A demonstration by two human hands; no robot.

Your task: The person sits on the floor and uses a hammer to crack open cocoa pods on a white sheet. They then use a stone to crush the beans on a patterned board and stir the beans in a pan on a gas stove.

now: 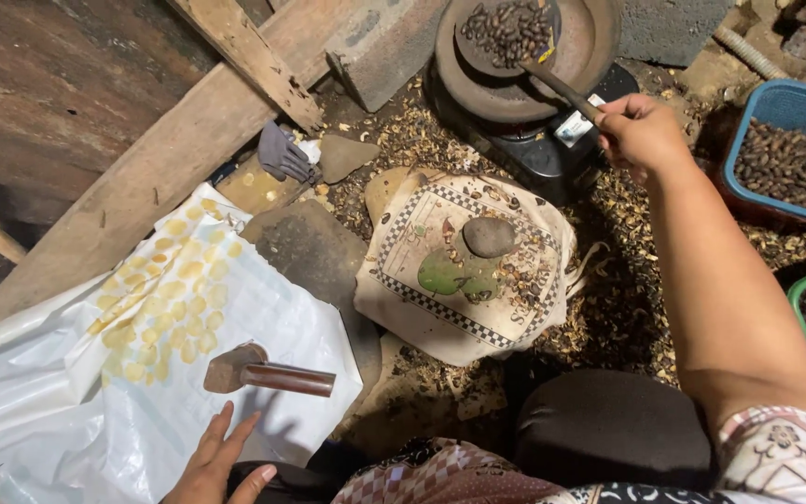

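Dark metal: a round pan (524, 56) at top centre, shallow, holding brown seeds (507, 28) (glossy, oval).
Right hand (641, 131): upper right, fingers curled shut round the thin handle of a scoop (552, 79) whose tip lies among the seeds.
Left hand (216, 462): bottom left, fingers spread and loose, holding nothing, resting at the edge of a white sheet (142, 373).
Sheet: crinkled plastic, dotted with flat pale-yellow discs (174, 289).
Scraper (268, 371): near the left hand on the sheet, blunt blade, tubular handle.
Stone (489, 236): smooth, grey, rounded, on a checkered cloth (422, 308) at centre.
Basket (795, 112): blue plastic, right edge, full of seeds.
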